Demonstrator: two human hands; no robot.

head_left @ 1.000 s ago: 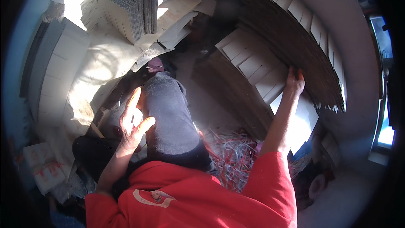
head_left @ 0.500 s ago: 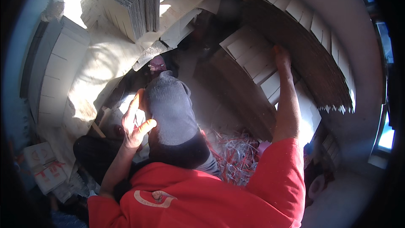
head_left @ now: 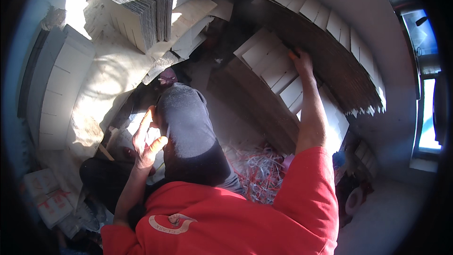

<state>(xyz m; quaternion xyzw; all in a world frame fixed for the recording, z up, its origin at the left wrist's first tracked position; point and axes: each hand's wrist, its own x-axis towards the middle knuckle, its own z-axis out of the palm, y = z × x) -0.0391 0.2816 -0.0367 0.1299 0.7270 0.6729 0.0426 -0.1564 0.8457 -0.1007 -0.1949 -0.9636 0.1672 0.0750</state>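
My right hand [head_left: 303, 62] reaches out to the far right, over the front stack of slit cardboard sheets [head_left: 265, 61] and beside the taller stack behind it [head_left: 325, 12]. Its fingers bend toward the sheets' far edge in shadow, next to a small dark shape. Whether they grip anything is unclear. My left hand [head_left: 150, 142] is raised beside my knee [head_left: 184, 118], thumb and fingers apart, with nothing visible in it. Orange colour shows at fingertips on both hands.
More cardboard stacks stand on a pale, sunlit surface [head_left: 111, 78] at the left and far left. Tangled red and clear strips [head_left: 259, 170] lie on the floor right of my leg. White boxes [head_left: 49, 198] sit at the lower left; a window [head_left: 427, 113] is at the right.
My right hand has shifted slightly farther away and left, its fingers now turned left. My left hand keeps nearly the same pose. The whole view has moved a little.
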